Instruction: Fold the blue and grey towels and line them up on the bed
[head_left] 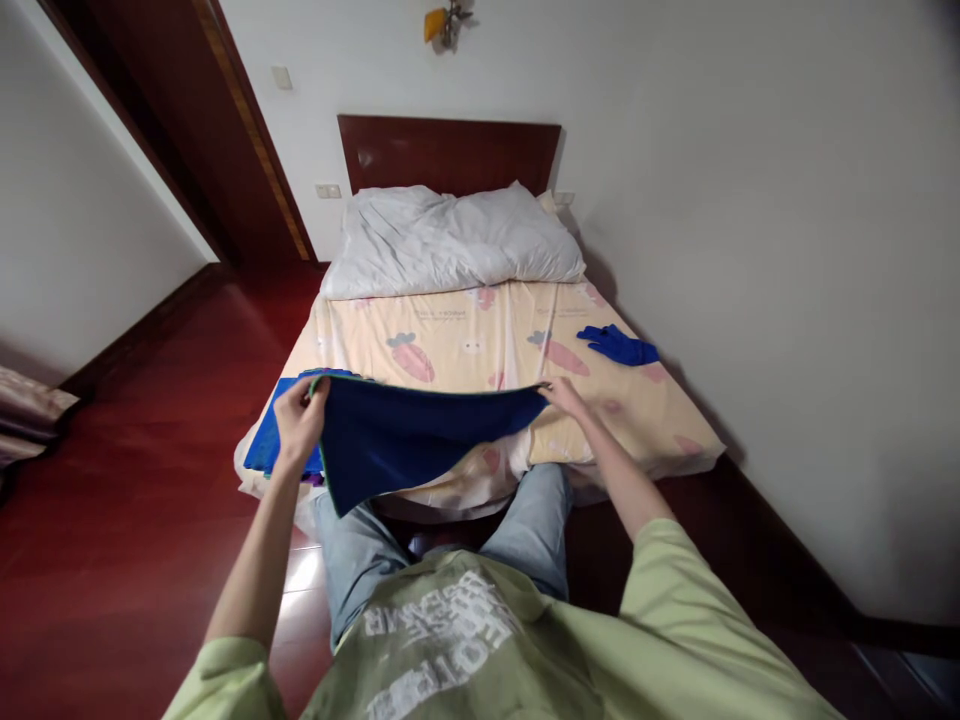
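A dark blue cloth (420, 435) with a green edge hangs stretched between my two hands, above the foot of the bed. My left hand (300, 420) pinches its upper left corner, while my right hand (562, 395) grips the upper right corner. The cloth sags in the middle, and its lower left corner droops toward my knees. Beneath and beside my left hand lies a stack of folded blue cloths (264, 440), partly hidden by the hand and the held cloth. A blue glove (619, 345) rests on the bed's right side, apart from my right hand.
The bed (637, 410) has a cream sheet with a carrot print. A white quilt (457, 240) is bunched near the dark wooden headboard (450, 150). A wall stands close along the right side, and reddish wood floor (150, 480) runs along the left.
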